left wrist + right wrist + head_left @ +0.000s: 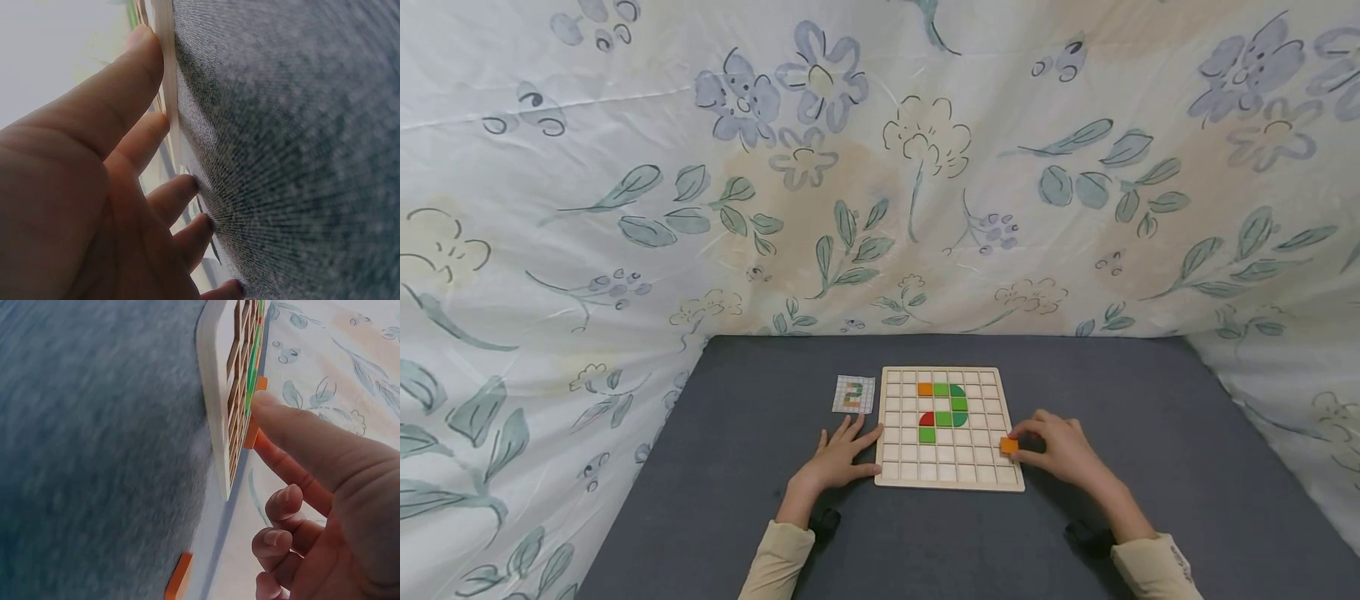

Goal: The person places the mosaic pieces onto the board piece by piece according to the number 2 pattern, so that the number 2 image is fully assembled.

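Observation:
A square wooden grid board point(947, 487) lies on the dark cloth. In its upper middle cells sit an orange tile point(925, 389), several green tiles point(942, 389) and a red tile point(927, 418) with a rounded corner. My right hand point(1063, 448) pinches another orange square tile point(1009, 446) between thumb and index finger, over the board's right edge. Its other fingers are curled in the right wrist view. With fingers spread, my left hand point(835, 460) rests on the cloth, thumb point(134, 81) and index fingertip at the board's left edge.
A small printed card point(853, 394) with a coloured pattern on a grid lies left of the board, just beyond the left fingertips. One more orange tile point(179, 577) lies on the cloth in the right wrist view. Behind the table hangs a flowered cloth point(865, 192).

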A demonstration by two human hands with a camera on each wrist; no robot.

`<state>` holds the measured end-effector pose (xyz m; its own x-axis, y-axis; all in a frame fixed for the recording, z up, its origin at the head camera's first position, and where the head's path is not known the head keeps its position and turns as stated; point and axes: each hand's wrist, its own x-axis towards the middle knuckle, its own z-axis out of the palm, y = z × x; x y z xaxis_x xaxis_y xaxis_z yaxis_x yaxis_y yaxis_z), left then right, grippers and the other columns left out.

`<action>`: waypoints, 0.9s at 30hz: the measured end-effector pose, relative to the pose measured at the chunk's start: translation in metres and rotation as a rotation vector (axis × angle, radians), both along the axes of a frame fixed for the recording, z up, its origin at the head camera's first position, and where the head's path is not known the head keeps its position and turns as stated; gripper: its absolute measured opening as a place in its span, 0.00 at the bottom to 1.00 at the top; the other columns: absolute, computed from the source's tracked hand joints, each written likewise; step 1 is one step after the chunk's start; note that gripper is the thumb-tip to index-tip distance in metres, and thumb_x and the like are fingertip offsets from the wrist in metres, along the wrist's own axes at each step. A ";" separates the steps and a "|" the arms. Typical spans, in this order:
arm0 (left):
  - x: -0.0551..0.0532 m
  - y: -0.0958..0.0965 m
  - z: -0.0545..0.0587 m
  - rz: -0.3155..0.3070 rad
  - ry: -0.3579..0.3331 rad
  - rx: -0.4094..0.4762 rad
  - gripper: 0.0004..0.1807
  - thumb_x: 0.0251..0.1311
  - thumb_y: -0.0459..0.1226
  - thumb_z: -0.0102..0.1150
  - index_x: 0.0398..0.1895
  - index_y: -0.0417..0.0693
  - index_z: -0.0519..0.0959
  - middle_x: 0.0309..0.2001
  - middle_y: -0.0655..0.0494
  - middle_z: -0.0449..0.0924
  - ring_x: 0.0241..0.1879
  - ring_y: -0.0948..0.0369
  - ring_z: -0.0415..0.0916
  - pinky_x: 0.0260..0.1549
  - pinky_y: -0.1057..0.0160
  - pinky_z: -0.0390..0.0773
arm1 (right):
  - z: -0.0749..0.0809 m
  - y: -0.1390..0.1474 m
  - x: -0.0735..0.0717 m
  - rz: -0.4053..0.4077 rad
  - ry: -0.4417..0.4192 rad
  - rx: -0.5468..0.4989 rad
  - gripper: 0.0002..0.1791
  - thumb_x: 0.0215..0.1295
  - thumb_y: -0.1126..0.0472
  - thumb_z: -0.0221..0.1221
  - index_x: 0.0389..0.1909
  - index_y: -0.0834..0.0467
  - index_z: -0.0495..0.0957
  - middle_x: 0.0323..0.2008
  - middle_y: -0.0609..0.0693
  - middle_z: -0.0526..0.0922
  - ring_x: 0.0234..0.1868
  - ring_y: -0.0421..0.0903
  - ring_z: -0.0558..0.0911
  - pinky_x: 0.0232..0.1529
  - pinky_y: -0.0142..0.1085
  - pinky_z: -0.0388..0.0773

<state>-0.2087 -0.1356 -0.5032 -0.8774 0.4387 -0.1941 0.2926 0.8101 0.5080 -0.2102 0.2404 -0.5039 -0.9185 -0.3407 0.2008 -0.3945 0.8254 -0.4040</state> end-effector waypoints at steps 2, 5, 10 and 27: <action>0.000 0.000 0.000 -0.002 0.002 -0.002 0.37 0.60 0.52 0.55 0.71 0.55 0.57 0.72 0.43 0.45 0.72 0.42 0.36 0.62 0.32 0.35 | 0.000 -0.004 -0.001 0.008 -0.005 -0.001 0.15 0.44 0.49 0.71 0.35 0.46 0.83 0.25 0.43 0.69 0.25 0.36 0.62 0.32 0.39 0.48; -0.001 0.000 0.000 -0.008 0.006 -0.007 0.37 0.60 0.52 0.54 0.71 0.54 0.56 0.73 0.43 0.44 0.72 0.42 0.36 0.62 0.32 0.35 | 0.001 -0.009 -0.002 0.023 -0.004 -0.008 0.15 0.45 0.49 0.71 0.35 0.46 0.83 0.24 0.43 0.69 0.24 0.36 0.61 0.32 0.39 0.48; -0.001 0.000 0.001 -0.012 0.009 -0.012 0.38 0.60 0.52 0.54 0.71 0.54 0.56 0.73 0.43 0.44 0.72 0.42 0.36 0.62 0.31 0.36 | 0.001 -0.019 -0.002 0.069 0.019 -0.034 0.15 0.46 0.49 0.70 0.36 0.47 0.83 0.23 0.44 0.68 0.22 0.35 0.60 0.32 0.39 0.48; 0.001 0.001 0.002 0.004 0.009 -0.020 0.38 0.59 0.52 0.56 0.71 0.55 0.57 0.72 0.43 0.45 0.71 0.42 0.37 0.62 0.32 0.36 | 0.004 -0.054 -0.010 0.141 0.027 -0.091 0.13 0.49 0.52 0.69 0.37 0.46 0.82 0.32 0.44 0.76 0.32 0.42 0.74 0.36 0.40 0.57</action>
